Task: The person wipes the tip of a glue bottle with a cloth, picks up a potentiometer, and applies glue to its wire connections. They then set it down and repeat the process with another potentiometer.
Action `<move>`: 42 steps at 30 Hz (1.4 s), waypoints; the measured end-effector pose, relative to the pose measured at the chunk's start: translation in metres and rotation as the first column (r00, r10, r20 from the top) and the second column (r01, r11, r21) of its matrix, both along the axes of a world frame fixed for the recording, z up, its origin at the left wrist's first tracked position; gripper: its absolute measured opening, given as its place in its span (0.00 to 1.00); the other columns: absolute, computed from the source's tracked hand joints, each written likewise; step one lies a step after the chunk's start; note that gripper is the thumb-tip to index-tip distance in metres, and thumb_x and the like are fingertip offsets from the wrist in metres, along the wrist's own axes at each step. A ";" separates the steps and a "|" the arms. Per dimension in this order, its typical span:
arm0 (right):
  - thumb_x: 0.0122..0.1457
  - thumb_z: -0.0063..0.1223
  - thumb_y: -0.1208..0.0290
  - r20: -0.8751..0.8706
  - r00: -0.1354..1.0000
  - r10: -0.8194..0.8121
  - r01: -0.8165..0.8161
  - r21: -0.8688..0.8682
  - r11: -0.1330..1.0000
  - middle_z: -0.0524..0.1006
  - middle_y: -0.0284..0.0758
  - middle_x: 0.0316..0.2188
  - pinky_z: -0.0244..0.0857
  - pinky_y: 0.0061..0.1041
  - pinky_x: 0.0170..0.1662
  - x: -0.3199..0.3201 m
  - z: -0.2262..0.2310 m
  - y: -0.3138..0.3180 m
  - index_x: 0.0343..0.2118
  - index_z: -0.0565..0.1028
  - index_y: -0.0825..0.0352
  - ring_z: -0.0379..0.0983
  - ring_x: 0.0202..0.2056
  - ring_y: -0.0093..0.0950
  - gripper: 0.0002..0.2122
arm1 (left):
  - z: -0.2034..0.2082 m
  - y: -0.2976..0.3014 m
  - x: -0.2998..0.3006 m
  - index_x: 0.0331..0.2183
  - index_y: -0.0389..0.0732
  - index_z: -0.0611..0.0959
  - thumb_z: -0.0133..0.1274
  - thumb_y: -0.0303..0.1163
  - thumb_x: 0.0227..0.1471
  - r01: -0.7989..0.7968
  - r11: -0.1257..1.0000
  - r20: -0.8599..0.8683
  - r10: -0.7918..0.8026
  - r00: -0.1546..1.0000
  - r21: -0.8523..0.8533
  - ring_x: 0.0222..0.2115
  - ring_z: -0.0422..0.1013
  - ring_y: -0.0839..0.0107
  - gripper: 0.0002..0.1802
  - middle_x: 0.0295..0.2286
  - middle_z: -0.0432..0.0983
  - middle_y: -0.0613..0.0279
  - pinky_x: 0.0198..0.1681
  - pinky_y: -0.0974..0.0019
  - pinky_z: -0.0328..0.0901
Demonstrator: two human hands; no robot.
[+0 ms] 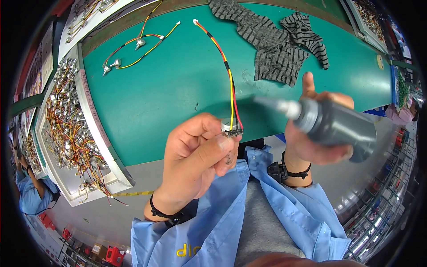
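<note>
Left of the counter (178,93), a white-walled tray (94,109) holds a dense, tangled heap of small silver parts (66,109) with red, yellow and black leads; a few leads spill over its near edge. Upper left, a second white tray (120,13) carries more wired parts, more thinly spread. Upper right corner, a pale-edged bin (362,29) full of small mixed pieces, too small to tell apart. Left hand (195,155) in front of the counter's near edge, closed in a pinch of thumb and fingers on one round silver component (226,126), its wires (231,95) rising from it over the green top and ending in a white plug (195,22). Right hand (307,144) wrapped round a dark grey squeeze bottle (344,127), one digit raised clear of it; bottle tilted on its side, tapered nozzle (278,106) pointing left towards the wires, apart from them. Bottle blurred; fill level cannot be told. On the counter, upper left, loose wired parts (140,42) lie outside any tray; farther right, a crumpled striped grey cloth (271,44). On the floor, lower left: brown carton (96,248), contents unreadable, beside red containers (114,256).
</note>
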State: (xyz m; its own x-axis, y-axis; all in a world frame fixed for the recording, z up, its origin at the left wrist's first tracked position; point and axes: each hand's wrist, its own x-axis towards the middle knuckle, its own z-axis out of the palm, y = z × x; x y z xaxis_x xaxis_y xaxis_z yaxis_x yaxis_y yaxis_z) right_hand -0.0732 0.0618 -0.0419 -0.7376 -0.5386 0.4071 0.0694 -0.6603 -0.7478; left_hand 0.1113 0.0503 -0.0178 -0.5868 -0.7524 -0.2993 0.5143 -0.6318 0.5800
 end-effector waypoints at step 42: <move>0.65 0.38 0.48 0.752 0.336 0.567 -0.466 -0.391 0.794 0.57 0.31 0.14 0.61 0.25 0.48 -0.064 -0.033 -0.002 0.43 0.67 0.76 0.51 0.12 0.21 0.27 | -0.002 -0.463 0.076 0.36 0.42 0.82 0.51 0.35 0.53 0.942 -0.083 0.328 0.924 0.194 -0.324 0.38 0.71 0.54 0.11 0.36 0.75 0.57 0.40 0.57 0.67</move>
State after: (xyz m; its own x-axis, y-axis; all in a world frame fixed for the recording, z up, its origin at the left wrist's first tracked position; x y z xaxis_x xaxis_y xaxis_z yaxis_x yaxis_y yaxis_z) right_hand -0.1372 0.0599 -0.0753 -0.3303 -0.9351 -0.1282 0.9430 -0.3212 -0.0867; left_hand 0.1869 -0.4124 -0.0194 -0.7413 -0.5915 0.3171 -0.6536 0.7436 -0.1408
